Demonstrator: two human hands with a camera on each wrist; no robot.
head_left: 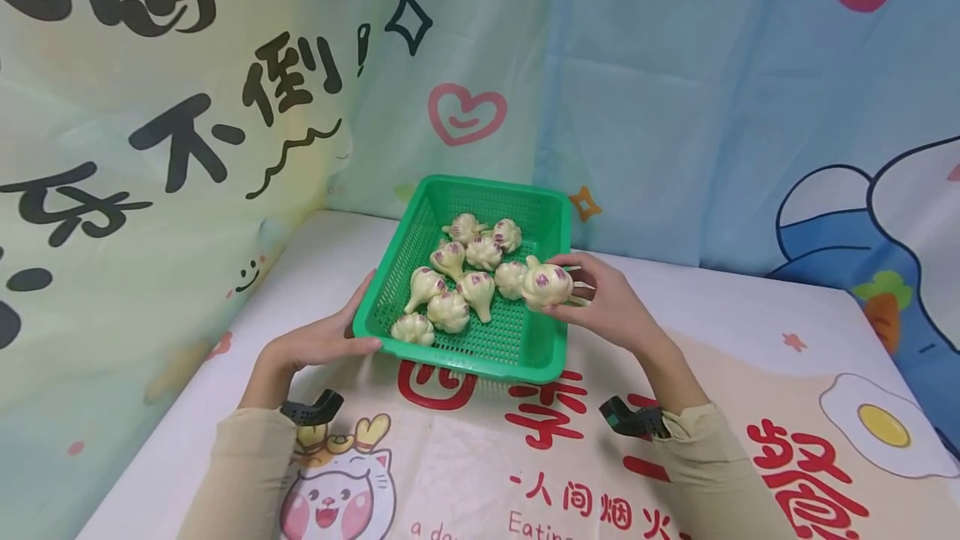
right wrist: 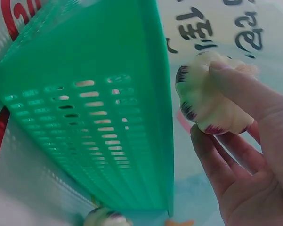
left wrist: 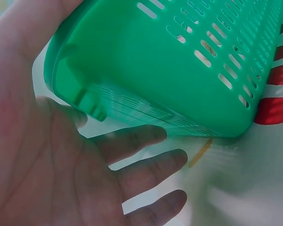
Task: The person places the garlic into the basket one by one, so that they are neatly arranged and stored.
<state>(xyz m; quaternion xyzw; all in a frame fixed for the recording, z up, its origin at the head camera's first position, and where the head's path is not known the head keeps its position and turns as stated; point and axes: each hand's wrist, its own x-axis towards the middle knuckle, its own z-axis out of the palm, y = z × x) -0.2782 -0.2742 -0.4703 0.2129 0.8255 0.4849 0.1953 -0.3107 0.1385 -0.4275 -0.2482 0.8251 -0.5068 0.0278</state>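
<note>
A green plastic basket (head_left: 551, 340) with slotted walls stands on the printed tablecloth, holding several garlic bulbs (head_left: 448, 312) with purple streaks. My left hand (head_left: 326, 340) grips its near left corner: the thumb lies over the rim, while the other fingers (left wrist: 150, 174) spread outside the wall. Above the basket's right rim, my right hand (head_left: 603, 298) pinches one garlic bulb (head_left: 547, 283) between thumb and fingers. The right wrist view shows this bulb (right wrist: 202, 101) held apart from the basket wall (right wrist: 108, 52). The fingers partly cover its far side.
A pale rounded thing with dark streaks (right wrist: 103, 217), cut off by the frame, shows outside the basket's right side. Behind the table hangs a printed cloth backdrop (head_left: 637, 107). The tablecloth (head_left: 465, 457) carries red lettering and cartoon prints.
</note>
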